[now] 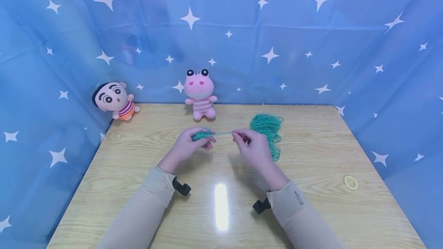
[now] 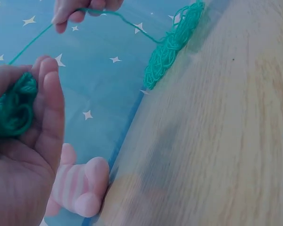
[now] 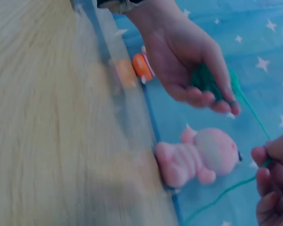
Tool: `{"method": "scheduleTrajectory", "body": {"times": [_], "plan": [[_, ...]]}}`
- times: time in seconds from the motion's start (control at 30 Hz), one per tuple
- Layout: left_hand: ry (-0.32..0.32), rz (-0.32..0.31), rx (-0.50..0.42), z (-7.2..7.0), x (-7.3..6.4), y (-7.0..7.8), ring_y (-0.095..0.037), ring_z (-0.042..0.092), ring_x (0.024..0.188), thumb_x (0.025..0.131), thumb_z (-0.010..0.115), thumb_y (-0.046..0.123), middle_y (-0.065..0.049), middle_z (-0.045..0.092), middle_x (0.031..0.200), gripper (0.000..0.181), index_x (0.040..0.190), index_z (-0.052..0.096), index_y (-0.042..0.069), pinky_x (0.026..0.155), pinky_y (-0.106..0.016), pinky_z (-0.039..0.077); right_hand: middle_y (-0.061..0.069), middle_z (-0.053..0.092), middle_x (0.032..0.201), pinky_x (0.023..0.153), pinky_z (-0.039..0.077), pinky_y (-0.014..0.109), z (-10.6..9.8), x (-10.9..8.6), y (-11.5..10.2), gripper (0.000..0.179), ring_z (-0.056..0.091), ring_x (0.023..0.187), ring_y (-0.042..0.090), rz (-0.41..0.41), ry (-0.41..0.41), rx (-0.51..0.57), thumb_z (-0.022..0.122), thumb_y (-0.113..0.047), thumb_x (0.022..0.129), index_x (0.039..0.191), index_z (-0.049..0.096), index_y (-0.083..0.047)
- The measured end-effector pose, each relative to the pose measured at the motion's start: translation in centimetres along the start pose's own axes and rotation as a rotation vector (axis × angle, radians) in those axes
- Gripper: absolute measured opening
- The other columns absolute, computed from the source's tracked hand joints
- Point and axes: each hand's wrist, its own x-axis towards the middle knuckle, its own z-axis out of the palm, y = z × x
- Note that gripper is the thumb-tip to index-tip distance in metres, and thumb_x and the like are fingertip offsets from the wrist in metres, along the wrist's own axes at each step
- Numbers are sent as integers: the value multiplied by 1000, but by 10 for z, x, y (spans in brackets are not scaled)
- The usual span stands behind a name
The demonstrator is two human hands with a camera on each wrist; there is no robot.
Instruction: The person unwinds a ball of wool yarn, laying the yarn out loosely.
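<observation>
My left hand (image 1: 188,141) holds a small bundle of green yarn (image 1: 201,135), fingers and thumb curled round it; the left wrist view shows the wound bundle (image 2: 16,106) in the palm. From it a single green strand (image 1: 223,133) runs taut to my right hand (image 1: 255,145), whose thumb and forefinger pinch it. Past the right fingers the strand slackens and leads to a larger, loosely looped heap of green yarn (image 1: 266,126), which lies on the table just beyond the right hand. Part of that heap is hidden behind the hand in the head view.
A pink frog-like plush (image 1: 202,95) sits at the table's back edge, behind the hands. Another plush with black hair and a striped shirt (image 1: 115,99) leans at the back left corner. A pale yellow ring (image 1: 350,183) lies on the wooden table (image 1: 311,218) at the right.
</observation>
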Motion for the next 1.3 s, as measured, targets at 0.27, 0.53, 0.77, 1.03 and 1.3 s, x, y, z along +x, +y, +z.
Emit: {"method": "scheduleTrajectory", "body": {"times": [0.27,0.53,0.77,1.03,1.3], "plan": [[-39,8,42,-3,-2,1,-14,73,77,107,64,0,-12,73,88,20,125,69,-9,77,-35,70,6,81,91,57,49,23,-26,-4,19,18,61,68,11,35,35,12,70,-21,109,118,83,-11],[-40,-9,-106,-2,-1,1,-15,80,90,112,56,0,-9,80,105,46,157,49,-4,90,-38,70,6,77,88,59,48,24,-41,-11,30,21,60,70,15,75,50,-10,69,-26,111,119,83,-13],[-57,-66,-162,-3,0,0,-13,75,87,111,42,-1,-2,75,113,44,153,56,-6,86,-32,70,4,76,85,59,48,23,-47,-14,34,19,58,68,12,74,65,-28,69,-24,110,116,83,-13],[-15,-44,-30,-5,-3,-2,-14,65,75,110,62,12,-2,68,86,22,127,68,-1,70,-30,63,8,77,87,60,48,23,-49,-15,37,19,59,69,12,90,62,-24,69,-25,110,118,83,-13],[64,4,119,-4,-1,-3,-16,61,66,112,66,24,-5,62,75,24,93,65,9,63,-30,60,9,78,92,59,50,21,-65,-19,48,24,61,71,9,130,89,-27,67,-29,112,120,82,-12]]}}
